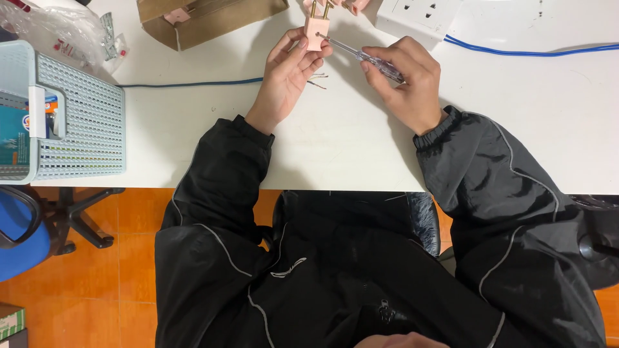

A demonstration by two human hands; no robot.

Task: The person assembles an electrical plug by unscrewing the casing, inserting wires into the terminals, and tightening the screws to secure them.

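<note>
**Plug and screwdriver meet at the top of the frame**

The plug (316, 31) — pink, with two brass pins pointing up toward the top edge — sits upper centre, pinched between the thumb and fingertips of the left hand (287, 77). Its long axis runs nearly straight up the picture. The screwdriver (361, 55), clear-handled, lies slantwise from lower right to upper left, its tip touching the plug's right side. The right hand (406, 80) is closed around the handle, fingers curled tight; it lies right of the plug and a little lower.

Just beneath the plug, bare wire ends (316, 80) of a dark cable (193, 83) lie on the white table (335, 148), near the left palm. Beyond, at the top edge: a cardboard box (206, 19) to the left, a white socket strip (419, 16) to the right with a blue cable (529, 51). A pale basket (77, 122) stands far left, well apart — nothing lies between the hands.
</note>
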